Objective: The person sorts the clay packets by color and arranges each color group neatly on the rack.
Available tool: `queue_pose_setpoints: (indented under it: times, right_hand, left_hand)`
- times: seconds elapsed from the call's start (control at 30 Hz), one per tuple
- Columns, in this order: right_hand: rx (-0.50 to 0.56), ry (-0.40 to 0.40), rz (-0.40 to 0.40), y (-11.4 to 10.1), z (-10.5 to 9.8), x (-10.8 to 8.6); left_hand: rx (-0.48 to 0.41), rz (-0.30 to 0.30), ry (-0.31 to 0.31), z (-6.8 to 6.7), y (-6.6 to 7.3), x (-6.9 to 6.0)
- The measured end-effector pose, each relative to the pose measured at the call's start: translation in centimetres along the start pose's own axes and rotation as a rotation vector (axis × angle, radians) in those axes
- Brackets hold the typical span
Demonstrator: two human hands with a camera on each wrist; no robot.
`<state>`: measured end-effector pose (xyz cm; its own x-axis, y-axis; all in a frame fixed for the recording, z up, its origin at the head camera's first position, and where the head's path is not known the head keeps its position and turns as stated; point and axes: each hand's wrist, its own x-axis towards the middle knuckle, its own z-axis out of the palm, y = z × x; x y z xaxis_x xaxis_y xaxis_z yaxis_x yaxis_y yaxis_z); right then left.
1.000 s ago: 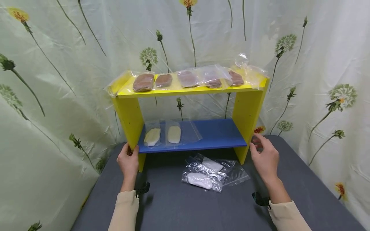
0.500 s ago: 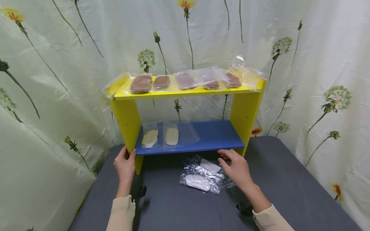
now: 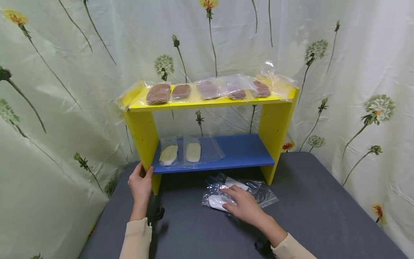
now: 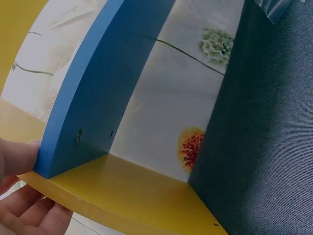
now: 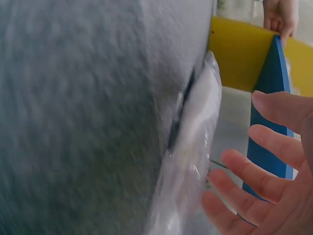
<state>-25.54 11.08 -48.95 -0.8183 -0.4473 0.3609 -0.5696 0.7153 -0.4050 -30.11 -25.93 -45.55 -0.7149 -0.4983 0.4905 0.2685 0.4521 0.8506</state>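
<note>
My left hand (image 3: 141, 185) grips the front edge of the left yellow side panel (image 3: 140, 135) of a small shelf unit. In the left wrist view its thumb (image 4: 20, 156) lies by the end of the blue shelf board (image 4: 80, 103), with the fingers outside the panel. My right hand (image 3: 247, 208) hovers with spread fingers over clear zip bags on the table. A white oval piece (image 3: 216, 202) lies in the front bag, partly behind the hand, and another white piece (image 3: 237, 183) lies behind it. In the right wrist view, a bag (image 5: 195, 117) is apart from the fingers.
Several bagged brown slabs (image 3: 158, 93) line the yellow top board (image 3: 207, 104). Two bagged pale pieces, the leftmost (image 3: 168, 155) and the one beside it (image 3: 193, 152), lie on the blue board's left half. A flowered curtain (image 3: 339, 90) hangs behind the dark table (image 3: 194, 233).
My right hand has left the shelf's right side and moved left and nearer, over the bags on the table. The left hand keeps its grip on the left panel.
</note>
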Motion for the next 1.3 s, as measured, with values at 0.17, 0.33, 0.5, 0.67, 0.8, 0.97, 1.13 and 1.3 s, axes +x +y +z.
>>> queue_pose_setpoints:
  times: [0.17,0.33,0.5,0.67,0.8,0.97,1.13,1.3]
  right_hand:
    - [-0.025,-0.094,-0.018,-0.2,0.6,-0.2]
    - [-0.032,-0.139,-0.048,-0.1,0.7,-0.4]
    - [-0.072,-0.142,-0.069,0.1,0.7,-0.3]
    - [-0.114,-0.17,-0.042,-0.1,0.5,-0.2]
    - [-0.12,-0.194,-0.048,-0.1,0.3,-0.1]
    - [-0.09,-0.197,-0.072,0.1,0.0,0.0]
    - [-0.067,-0.16,-0.09,0.1,-0.2,0.1]
    - [-0.06,-0.107,-0.134,-0.2,-0.6,-0.1]
  left_hand:
    - [0.005,0.003,-0.005,0.0,0.2,0.1]
    - [-0.007,0.005,-0.006,0.0,0.4,0.0]
    - [-0.019,-0.01,-0.009,0.0,0.5,0.2]
    - [-0.015,-0.024,-0.01,0.0,0.5,0.1]
    - [-0.008,-0.029,-0.009,0.0,0.4,0.1]
    - [-0.006,-0.033,-0.008,0.0,0.3,0.2]
    - [-0.005,-0.04,-0.015,-0.1,0.4,0.3]
    - [-0.009,-0.047,-0.015,0.1,0.4,0.0]
